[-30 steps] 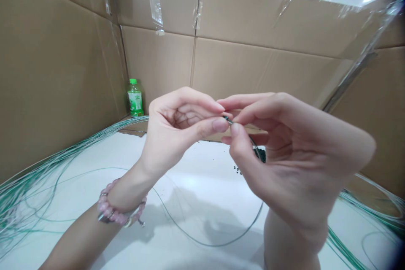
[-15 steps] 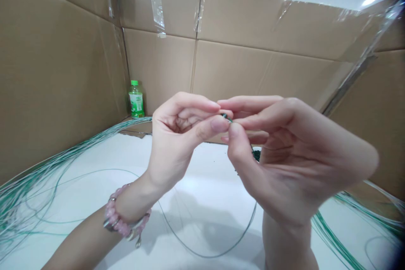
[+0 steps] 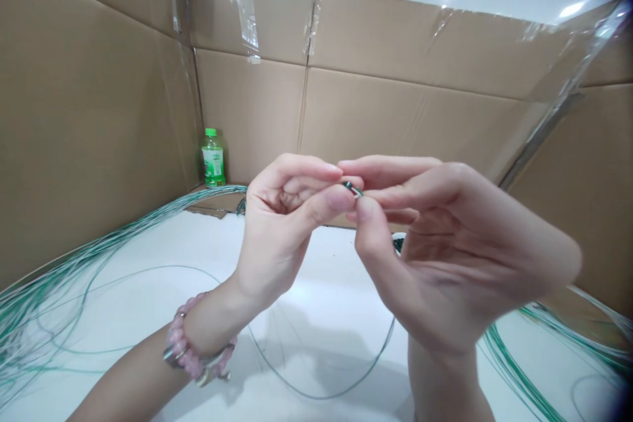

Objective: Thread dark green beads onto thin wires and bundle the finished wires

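In front of me my left hand (image 3: 291, 211) and my right hand (image 3: 420, 231) meet at the fingertips. A tiny dark green piece (image 3: 353, 189) with a pale middle sits between them, too small to name. Thumb and fingers of my left hand pinch its left end, and those of my right hand pinch its right end. A thin green wire (image 3: 321, 398) hangs in a loop below the hands; where its ends go is hidden behind my wrists. A pink bead bracelet (image 3: 185, 343) is on my left wrist.
A bundle of green and white wires (image 3: 99, 241) runs along the left side, and more green wires (image 3: 514, 366) lie at the right. A green-capped bottle (image 3: 213, 161) stands in the back left corner. Behind my right hand is a container with dark bits (image 3: 398, 243). Cardboard walls (image 3: 366, 112) enclose the white table (image 3: 208, 237).
Both hands sit slightly lower in view and the left a little further right. More of the tiny piece shows between the fingertips, including its pale middle. Both pinches hold.
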{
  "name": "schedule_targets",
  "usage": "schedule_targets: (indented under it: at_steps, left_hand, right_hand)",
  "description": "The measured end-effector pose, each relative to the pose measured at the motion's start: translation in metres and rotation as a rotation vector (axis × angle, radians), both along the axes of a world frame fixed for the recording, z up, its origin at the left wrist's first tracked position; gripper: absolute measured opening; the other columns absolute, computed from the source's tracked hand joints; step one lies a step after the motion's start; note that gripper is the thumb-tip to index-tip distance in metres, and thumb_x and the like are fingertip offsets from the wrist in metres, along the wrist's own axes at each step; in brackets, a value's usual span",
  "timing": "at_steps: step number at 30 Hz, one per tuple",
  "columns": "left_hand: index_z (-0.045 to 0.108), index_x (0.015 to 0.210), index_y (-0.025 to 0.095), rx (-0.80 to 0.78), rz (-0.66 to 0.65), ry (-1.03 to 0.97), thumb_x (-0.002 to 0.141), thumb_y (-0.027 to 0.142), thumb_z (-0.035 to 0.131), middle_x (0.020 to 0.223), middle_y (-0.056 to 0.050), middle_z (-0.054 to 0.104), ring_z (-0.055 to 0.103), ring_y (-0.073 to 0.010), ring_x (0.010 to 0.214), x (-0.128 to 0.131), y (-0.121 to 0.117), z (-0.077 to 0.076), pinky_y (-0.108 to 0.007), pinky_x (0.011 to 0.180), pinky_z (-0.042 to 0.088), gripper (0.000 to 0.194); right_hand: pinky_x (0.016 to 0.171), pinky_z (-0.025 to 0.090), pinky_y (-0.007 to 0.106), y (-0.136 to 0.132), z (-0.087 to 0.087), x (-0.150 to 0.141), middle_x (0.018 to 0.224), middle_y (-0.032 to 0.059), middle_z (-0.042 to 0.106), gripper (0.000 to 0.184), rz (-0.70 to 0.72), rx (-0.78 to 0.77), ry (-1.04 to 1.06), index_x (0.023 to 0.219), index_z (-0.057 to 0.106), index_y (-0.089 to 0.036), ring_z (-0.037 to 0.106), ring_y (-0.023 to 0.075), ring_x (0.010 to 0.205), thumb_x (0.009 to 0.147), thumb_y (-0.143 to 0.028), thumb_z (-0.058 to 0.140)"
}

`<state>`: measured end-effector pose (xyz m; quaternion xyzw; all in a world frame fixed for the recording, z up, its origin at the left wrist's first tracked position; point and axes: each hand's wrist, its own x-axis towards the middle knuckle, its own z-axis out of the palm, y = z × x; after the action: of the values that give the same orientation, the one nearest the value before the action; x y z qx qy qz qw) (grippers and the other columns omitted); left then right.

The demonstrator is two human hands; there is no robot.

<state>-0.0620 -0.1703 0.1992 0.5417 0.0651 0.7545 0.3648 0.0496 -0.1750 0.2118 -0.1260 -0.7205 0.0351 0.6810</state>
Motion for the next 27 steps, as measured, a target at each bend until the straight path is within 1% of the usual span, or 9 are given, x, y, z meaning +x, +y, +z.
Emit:
schedule_targets:
  at_steps: [3, 8, 11, 13, 15, 20, 23, 25, 27]
  left_hand:
    - [0.068, 0.074, 0.025, -0.009, -0.038, -0.009, 0.072, 0.022, 0.082, 0.071, 0.011, 0.074, 0.071, -0.0055, 0.063, -0.0001, 0.0005, -0.0001, -0.007, 0.051, 0.055, 0.014]
    - [0.068, 0.074, 0.025, -0.01, -0.009, -0.001, 0.071, 0.023, 0.082, 0.068, 0.011, 0.073, 0.071, -0.0072, 0.061, -0.0009, 0.001, -0.0009, -0.009, 0.045, 0.054, 0.015]
    - [0.066, 0.074, 0.026, -0.026, 0.061, 0.026, 0.07, 0.027, 0.083, 0.066, 0.011, 0.072, 0.071, -0.0091, 0.062, -0.0016, 0.0015, -0.0021, -0.011, 0.043, 0.053, 0.018]
    - [0.064, 0.074, 0.026, -0.049, 0.118, 0.053, 0.068, 0.032, 0.084, 0.065, 0.01, 0.071, 0.072, -0.0113, 0.063, -0.0021, 0.0017, -0.0027, -0.013, 0.044, 0.054, 0.021]
    - [0.064, 0.073, 0.026, -0.057, 0.135, 0.063, 0.068, 0.035, 0.084, 0.065, 0.01, 0.071, 0.072, -0.0122, 0.065, -0.0027, 0.0016, -0.0027, -0.014, 0.045, 0.055, 0.022]
    - [0.069, 0.076, 0.031, -0.026, 0.108, 0.06, 0.07, 0.033, 0.082, 0.073, 0.011, 0.074, 0.073, -0.012, 0.071, -0.0055, 0.0012, -0.0014, -0.018, 0.066, 0.063, 0.014]
    - [0.071, 0.076, 0.032, -0.027, 0.115, 0.083, 0.07, 0.034, 0.082, 0.076, 0.01, 0.074, 0.074, -0.0132, 0.074, -0.007, 0.0016, -0.0017, -0.021, 0.072, 0.064, 0.012]
    - [0.072, 0.076, 0.031, -0.007, 0.072, 0.081, 0.073, 0.03, 0.08, 0.076, 0.01, 0.074, 0.073, -0.0113, 0.073, -0.0071, 0.0024, -0.0023, -0.02, 0.074, 0.063, 0.009]
    - [0.073, 0.077, 0.029, 0.03, -0.01, 0.068, 0.076, 0.025, 0.078, 0.075, 0.01, 0.074, 0.072, -0.0072, 0.073, -0.0063, 0.0031, -0.0025, -0.014, 0.074, 0.061, 0.007]
  right_hand:
    - [0.057, 0.062, 0.028, 0.0001, -0.0003, 0.0007, 0.088, -0.0006, 0.074, 0.023, -0.005, -0.001, -0.012, 0.073, 0.058, -0.023, 0.072, 0.0184, 0.079, 0.075, -0.001, 0.065]
    - [0.06, 0.063, 0.025, -0.0004, -0.0005, 0.0007, 0.089, -0.0028, 0.074, 0.022, -0.027, -0.003, -0.029, 0.072, 0.055, -0.023, 0.071, 0.0143, 0.08, 0.076, -0.003, 0.065]
    - [0.06, 0.062, 0.022, -0.0005, 0.0001, 0.0013, 0.087, -0.0048, 0.073, 0.023, -0.063, -0.006, -0.059, 0.072, 0.054, -0.023, 0.071, 0.0126, 0.082, 0.077, -0.003, 0.064]
    - [0.059, 0.062, 0.021, -0.0001, 0.0004, 0.0019, 0.086, -0.0048, 0.073, 0.024, -0.056, 0.006, -0.065, 0.071, 0.054, -0.023, 0.071, 0.0122, 0.08, 0.075, -0.001, 0.064]
    - [0.059, 0.062, 0.021, 0.0003, 0.0006, 0.0021, 0.085, -0.0041, 0.073, 0.024, -0.036, 0.017, -0.062, 0.071, 0.055, -0.022, 0.071, 0.0126, 0.079, 0.074, 0.0, 0.064]
    - [0.06, 0.063, 0.023, -0.0021, 0.0009, 0.0014, 0.09, -0.0029, 0.074, 0.02, -0.024, 0.006, -0.042, 0.074, 0.056, -0.022, 0.071, 0.0122, 0.083, 0.08, -0.005, 0.065]
    - [0.059, 0.063, 0.025, -0.0041, 0.0017, 0.0011, 0.091, -0.0031, 0.074, 0.019, -0.025, -0.003, -0.043, 0.076, 0.056, -0.023, 0.071, 0.0133, 0.084, 0.082, -0.006, 0.064]
    - [0.058, 0.063, 0.026, -0.0045, 0.0022, 0.0011, 0.089, -0.0023, 0.074, 0.021, -0.039, 0.012, -0.028, 0.075, 0.057, -0.024, 0.072, 0.0146, 0.082, 0.081, -0.005, 0.064]
    - [0.058, 0.062, 0.025, -0.0042, 0.0025, 0.0014, 0.088, -0.0018, 0.074, 0.021, -0.067, 0.028, -0.016, 0.075, 0.058, -0.023, 0.072, 0.0144, 0.08, 0.08, -0.005, 0.065]
